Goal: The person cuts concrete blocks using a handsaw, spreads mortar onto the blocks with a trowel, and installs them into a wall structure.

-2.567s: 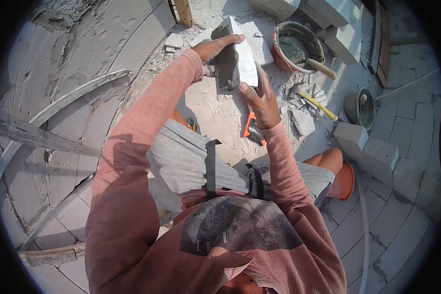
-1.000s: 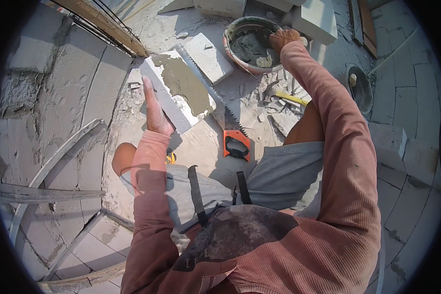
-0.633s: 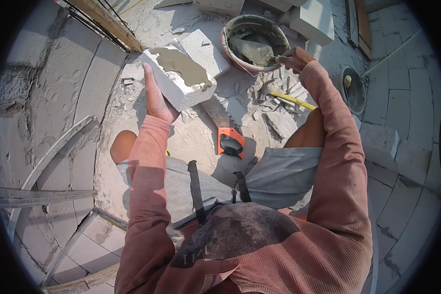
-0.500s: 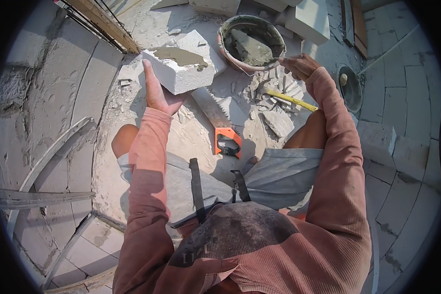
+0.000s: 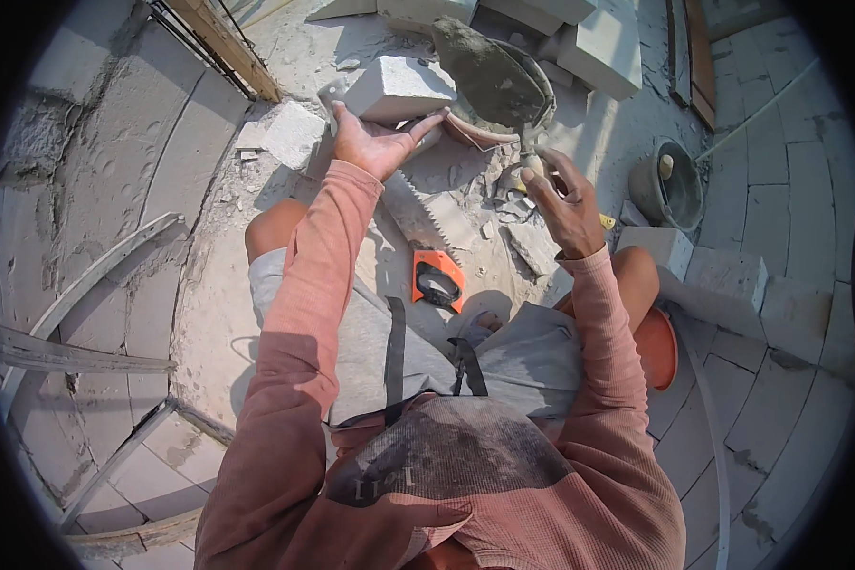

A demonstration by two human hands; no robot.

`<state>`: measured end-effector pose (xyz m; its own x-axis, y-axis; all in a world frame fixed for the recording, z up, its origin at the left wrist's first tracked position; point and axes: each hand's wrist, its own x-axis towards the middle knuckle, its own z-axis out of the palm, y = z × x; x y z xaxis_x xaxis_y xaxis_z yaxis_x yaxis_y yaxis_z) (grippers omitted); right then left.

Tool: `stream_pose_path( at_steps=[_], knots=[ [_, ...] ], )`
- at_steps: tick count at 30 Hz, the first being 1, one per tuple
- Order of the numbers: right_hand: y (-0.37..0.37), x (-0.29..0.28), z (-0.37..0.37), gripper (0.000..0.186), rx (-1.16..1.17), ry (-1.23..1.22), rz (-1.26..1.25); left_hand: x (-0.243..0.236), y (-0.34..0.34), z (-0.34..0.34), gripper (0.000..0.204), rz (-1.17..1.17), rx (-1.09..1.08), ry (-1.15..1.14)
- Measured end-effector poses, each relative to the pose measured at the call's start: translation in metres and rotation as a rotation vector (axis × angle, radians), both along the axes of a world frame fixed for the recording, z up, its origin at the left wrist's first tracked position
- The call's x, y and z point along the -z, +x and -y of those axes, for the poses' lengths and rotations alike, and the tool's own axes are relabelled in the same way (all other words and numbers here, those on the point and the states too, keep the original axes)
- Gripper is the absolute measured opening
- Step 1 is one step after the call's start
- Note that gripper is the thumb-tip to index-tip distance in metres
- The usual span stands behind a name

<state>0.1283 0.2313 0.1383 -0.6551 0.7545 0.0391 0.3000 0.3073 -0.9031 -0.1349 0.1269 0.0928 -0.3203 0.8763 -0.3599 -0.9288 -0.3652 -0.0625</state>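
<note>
The view looks steeply down from the wearer's head, through the left camera of a side-by-side pair. The shirt [image 5: 446, 475] fills 6 o'clock, nearest the lens; the saw handle [image 5: 434, 258] lies close to centre. Farther out come the left hand [image 5: 375, 147] toward 11, the right hand [image 5: 572, 207] at 2 and the bucket [image 5: 480, 133] toward 1. Straight edges bend near the rim.

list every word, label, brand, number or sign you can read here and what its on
No text reads clearly.
Shirt: pale letter-like marks on the dark chest panel, too unclear to read as a word.
Saw: nothing legible on its orange handle or blade.
Yellow handle: mostly hidden; any marking is too small to read.
Block, trowel and bucket: no lettering visible.
</note>
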Motion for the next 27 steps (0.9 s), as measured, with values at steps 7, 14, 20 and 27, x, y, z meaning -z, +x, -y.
stream_pose_path(
  at_steps=[7, 14, 20, 27],
  knots=[
    [-0.023, 0.015, 0.053, 0.048, -0.036, 0.651, 0.083, 0.007, -0.003, 0.001, 0.076, -0.118, -0.037, -0.093],
    [-0.005, 0.003, 0.064, 0.053, -0.219, 0.658, 0.064, 0.002, -0.028, 0.028, 0.060, 0.000, -0.001, 0.046],
    [0.014, -0.006, 0.067, 0.043, -0.056, -0.481, -0.136, -0.017, -0.033, 0.054, 0.068, -0.115, 0.063, -0.018],
    [0.013, -0.010, 0.041, 0.046, -0.068, -0.516, -0.221, -0.036, -0.019, 0.085, 0.063, -0.438, 0.220, -0.104]
  ],
)
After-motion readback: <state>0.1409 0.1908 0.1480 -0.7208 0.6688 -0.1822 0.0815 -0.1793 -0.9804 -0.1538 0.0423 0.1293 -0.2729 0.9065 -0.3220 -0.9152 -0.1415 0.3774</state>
